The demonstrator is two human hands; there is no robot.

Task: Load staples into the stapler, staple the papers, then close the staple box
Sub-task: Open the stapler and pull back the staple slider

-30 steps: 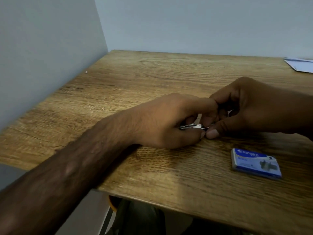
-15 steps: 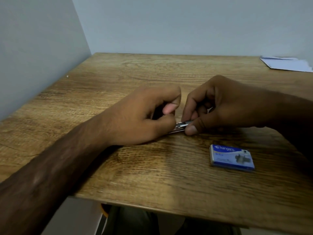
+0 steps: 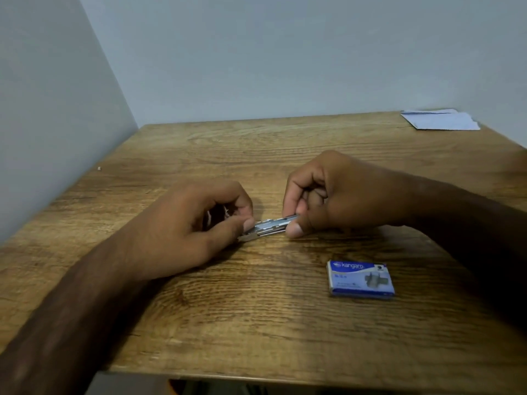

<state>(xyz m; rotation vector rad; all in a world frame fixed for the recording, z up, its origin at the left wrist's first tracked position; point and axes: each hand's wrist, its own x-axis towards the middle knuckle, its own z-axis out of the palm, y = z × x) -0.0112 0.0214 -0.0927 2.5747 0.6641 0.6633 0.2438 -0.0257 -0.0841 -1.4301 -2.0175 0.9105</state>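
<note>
A small metal stapler (image 3: 266, 227) lies low over the wooden table (image 3: 256, 323), held at both ends. My left hand (image 3: 196, 226) grips its left end, where a dark part is mostly hidden inside the curled fingers. My right hand (image 3: 328, 195) pinches the right end of the shiny metal strip between thumb and fingers. A blue staple box (image 3: 360, 278) lies flat and shut on the table, in front of my right hand and apart from it. White papers (image 3: 440, 120) lie at the far right corner.
Grey walls stand along the left side and behind the table. The near table edge runs across the bottom of the view, with something dark below it.
My hands have drawn apart, so more of the metal strip shows between them. The view has tilted upward, and the box and papers sit lower in the frame.
</note>
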